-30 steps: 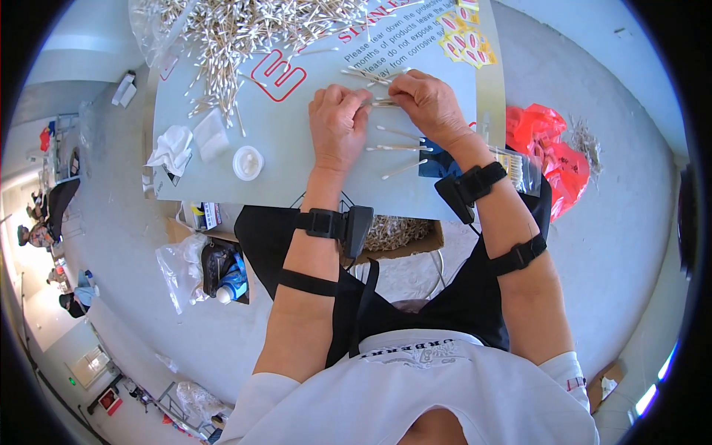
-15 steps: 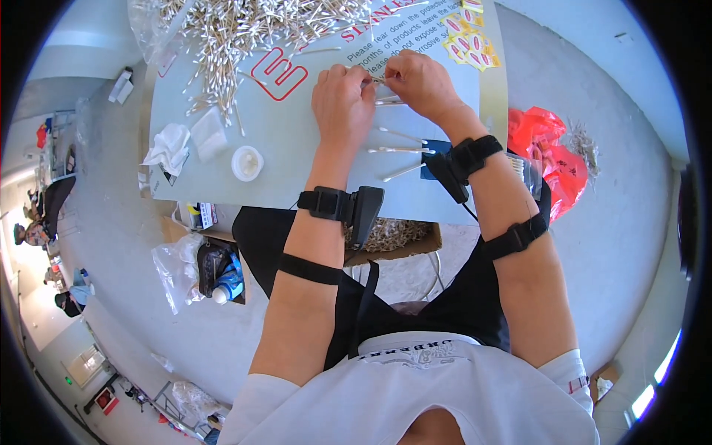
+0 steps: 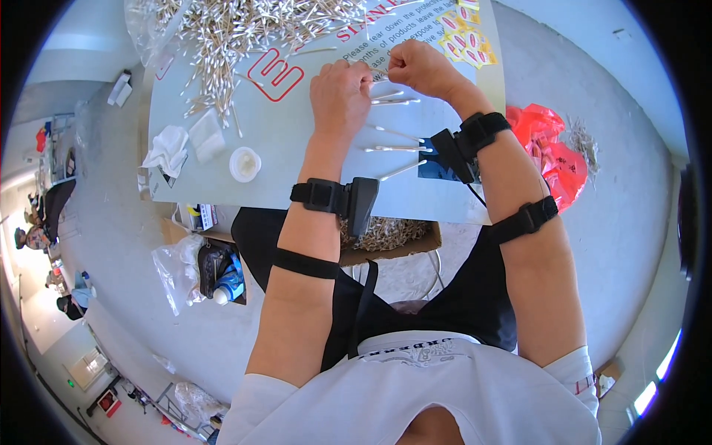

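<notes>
My left hand (image 3: 340, 96) is closed above the middle of the table, its fingertips pinched at the side facing my right hand. My right hand (image 3: 424, 70) is closed too, a short gap away. In that gap a thin cotton swab (image 3: 379, 76) runs between the two hands; most of it is hidden by the fingers. Just below the hands lie a few loose cotton swabs (image 3: 394, 101), and nearer to me more single swabs (image 3: 397, 149) point toward a dark blue card (image 3: 434, 167). A large heap of cotton swabs (image 3: 237, 33) spreads over the far left.
Left of my forearm are a small round white tub (image 3: 245, 165) and crumpled white tissue (image 3: 166, 148). Yellow-and-red stickers (image 3: 469, 46) lie far right. Beside the table hangs a red plastic bag (image 3: 552, 159). Below its near edge stands a cardboard box of swabs (image 3: 393, 236).
My right hand has shifted slightly up and its forearm has swung right, widening the gap between my hands. My left hand has barely moved.
</notes>
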The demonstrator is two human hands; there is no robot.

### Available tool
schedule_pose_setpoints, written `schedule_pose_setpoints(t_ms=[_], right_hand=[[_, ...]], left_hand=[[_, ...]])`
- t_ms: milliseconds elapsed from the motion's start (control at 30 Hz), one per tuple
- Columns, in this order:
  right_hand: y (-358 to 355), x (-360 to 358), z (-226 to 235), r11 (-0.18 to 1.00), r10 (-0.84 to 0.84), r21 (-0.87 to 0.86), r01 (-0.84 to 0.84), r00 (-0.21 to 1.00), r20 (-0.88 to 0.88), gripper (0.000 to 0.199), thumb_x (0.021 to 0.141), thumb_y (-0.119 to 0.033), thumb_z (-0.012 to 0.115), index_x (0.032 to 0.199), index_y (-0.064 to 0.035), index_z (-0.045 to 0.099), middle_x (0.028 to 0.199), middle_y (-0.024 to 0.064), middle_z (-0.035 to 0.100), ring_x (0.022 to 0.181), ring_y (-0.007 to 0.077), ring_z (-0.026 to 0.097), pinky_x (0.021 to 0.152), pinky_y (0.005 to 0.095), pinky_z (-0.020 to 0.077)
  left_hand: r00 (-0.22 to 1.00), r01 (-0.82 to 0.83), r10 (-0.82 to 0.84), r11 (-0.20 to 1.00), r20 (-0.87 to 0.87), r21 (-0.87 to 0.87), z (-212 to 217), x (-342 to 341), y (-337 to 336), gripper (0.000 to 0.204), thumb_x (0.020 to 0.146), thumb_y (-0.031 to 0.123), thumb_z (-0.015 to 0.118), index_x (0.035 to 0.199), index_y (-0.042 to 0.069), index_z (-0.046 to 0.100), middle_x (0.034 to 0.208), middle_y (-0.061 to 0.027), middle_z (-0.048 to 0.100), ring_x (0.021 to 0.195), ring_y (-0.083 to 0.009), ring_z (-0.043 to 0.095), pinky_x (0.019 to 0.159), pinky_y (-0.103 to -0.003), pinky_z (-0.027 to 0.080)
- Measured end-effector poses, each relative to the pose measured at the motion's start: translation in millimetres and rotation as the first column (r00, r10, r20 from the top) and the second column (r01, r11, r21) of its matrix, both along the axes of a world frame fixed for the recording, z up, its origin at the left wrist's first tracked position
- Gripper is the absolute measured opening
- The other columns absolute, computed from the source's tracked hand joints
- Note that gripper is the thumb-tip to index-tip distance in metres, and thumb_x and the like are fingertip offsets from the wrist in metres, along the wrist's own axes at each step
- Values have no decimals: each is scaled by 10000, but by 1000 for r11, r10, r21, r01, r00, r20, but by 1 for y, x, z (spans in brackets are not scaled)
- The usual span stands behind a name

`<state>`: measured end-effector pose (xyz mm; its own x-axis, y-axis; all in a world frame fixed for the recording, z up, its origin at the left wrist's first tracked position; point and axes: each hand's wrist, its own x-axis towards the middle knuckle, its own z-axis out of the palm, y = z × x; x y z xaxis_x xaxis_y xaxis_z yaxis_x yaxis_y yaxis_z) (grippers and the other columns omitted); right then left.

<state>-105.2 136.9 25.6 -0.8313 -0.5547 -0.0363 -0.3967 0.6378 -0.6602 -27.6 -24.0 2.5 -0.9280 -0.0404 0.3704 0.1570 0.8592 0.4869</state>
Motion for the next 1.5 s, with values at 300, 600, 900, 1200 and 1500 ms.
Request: schedule_pose_setpoints(t_ms=[300, 600, 900, 1200, 1500], right_hand=[[1, -4, -5, 980, -52, -187, 66, 995, 84, 113, 782, -88, 647, 738, 16, 638, 617, 75, 592, 579, 144, 543, 569, 275, 452], [0, 2, -12, 879, -66, -421, 222, 933, 355, 67, 767, -29, 715, 825, -17, 683, 693, 17, 632, 615, 91, 556, 567, 229, 464], [17, 4, -16, 899, -193, -345, 269, 952, 238, 64, 790, -5, 706, 847, -7, 678, 721, 17, 637, 627, 75, 547, 581, 215, 450], [19, 11, -16, 892, -203, -365, 268, 957, 205, 49, 805, -12, 699, 847, -1, 676, 719, 19, 640, 637, 79, 552, 597, 218, 460], [20, 15, -15, 932, -222, -272, 239, 971, 94, 54, 796, -47, 693, 825, -9, 667, 710, 26, 642, 651, 100, 564, 641, 239, 484]], left_hand=[[999, 30, -29, 995, -14, 100, 7, 1, 0, 99, 737, 88, 701, 832, 111, 684, 772, -59, 615, 803, -273, 595, 684, -387, 490], [993, 69, -73, 996, 89, 48, 8, -2, 0, 111, 739, 78, 718, 845, 81, 686, 855, -55, 630, 876, -263, 598, 740, -372, 499], [986, 129, -140, 985, 89, 116, 10, 6, -4, 98, 738, 56, 717, 826, 72, 676, 862, -51, 624, 885, -258, 585, 766, -365, 500], [996, 90, -91, 990, 4, 107, 5, 6, 0, 104, 731, 29, 702, 794, 106, 671, 813, -45, 582, 859, -273, 556, 763, -398, 448], [995, 73, -69, 995, -67, 62, 0, 14, 3, 190, 724, 23, 708, 882, 115, 656, 859, -54, 570, 870, -282, 553, 748, -406, 441]])
